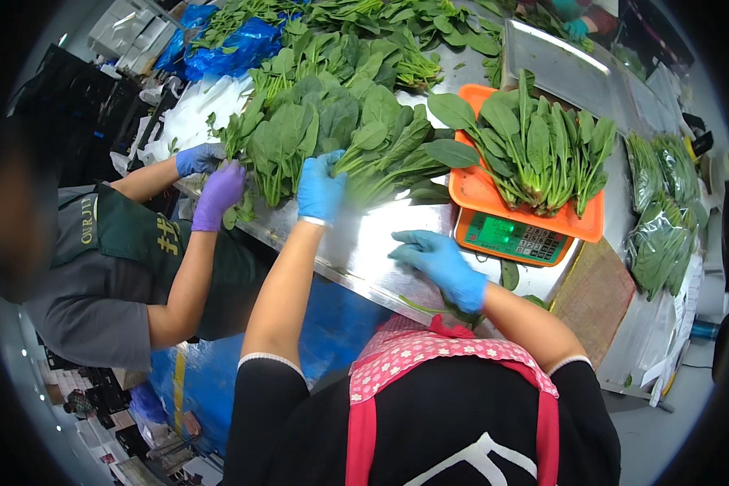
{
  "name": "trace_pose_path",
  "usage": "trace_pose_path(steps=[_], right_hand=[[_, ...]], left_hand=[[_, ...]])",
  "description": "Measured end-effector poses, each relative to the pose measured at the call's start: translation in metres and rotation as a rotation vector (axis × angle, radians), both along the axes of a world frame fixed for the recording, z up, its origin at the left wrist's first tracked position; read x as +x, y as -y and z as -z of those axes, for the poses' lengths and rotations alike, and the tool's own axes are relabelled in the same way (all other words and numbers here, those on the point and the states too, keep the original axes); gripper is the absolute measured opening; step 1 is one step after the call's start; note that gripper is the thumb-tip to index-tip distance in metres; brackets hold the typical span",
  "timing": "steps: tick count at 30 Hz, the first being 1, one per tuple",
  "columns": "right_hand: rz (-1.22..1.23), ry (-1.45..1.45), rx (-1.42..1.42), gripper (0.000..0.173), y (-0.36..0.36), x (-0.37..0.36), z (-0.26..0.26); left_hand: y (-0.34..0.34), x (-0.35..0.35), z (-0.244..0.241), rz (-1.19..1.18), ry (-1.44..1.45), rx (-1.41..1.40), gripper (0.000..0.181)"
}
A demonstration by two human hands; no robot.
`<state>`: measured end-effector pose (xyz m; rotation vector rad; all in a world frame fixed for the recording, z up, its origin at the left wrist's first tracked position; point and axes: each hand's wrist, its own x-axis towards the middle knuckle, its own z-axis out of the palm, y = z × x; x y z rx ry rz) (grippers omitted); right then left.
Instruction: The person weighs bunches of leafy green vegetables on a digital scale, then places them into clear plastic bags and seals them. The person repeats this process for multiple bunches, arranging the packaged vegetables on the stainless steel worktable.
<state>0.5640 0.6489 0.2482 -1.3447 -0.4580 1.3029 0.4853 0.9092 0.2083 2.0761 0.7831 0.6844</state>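
My left hand (321, 188), in a blue glove, has its fingers curled around stems at the near edge of a heap of leafy spinach (383, 140). Some stems beside it are blurred. My right hand (443, 264), also blue-gloved, hovers over the metal tabletop with nothing in it, fingers stretched to the left. Just beyond it stands an orange digital scale (516, 237) with a lit green display. On the scale's orange tray (592, 212) rests a bunch of spinach (534, 146), roots towards me, a few leaves hanging over the left side.
At my left a co-worker's purple-gloved hand (220, 194) and blue-gloved hand (200, 159) handle greens. Bagged spinach (662, 243) lies far right, near a brown board (595, 297). A metal tray (559, 67) sits beyond the scale, white plastic bags (188, 121) at left.
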Motion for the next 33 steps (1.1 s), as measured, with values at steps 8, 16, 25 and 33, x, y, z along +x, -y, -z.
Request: trace_pose_path(steps=[8,16,25,33], right_hand=[[0.505,-0.434,-0.047,0.016,-0.121,-0.013,0.075],[0.329,-0.587,0.187,0.024,-0.074,0.018,0.084],[0.344,-0.715,0.209,0.032,-0.063,0.021,0.049],[0.303,-0.339,0.068,0.023,-0.078,0.021,0.068]], left_hand=[[0.006,-0.004,-0.04,-0.089,0.136,-0.468,0.025],[0.01,-0.015,-0.043,-0.256,0.229,0.278,0.019],[0.082,-0.024,-0.008,-0.058,-0.117,-0.005,0.03],[0.077,-0.016,0.006,-0.081,-0.09,0.102,0.02]])
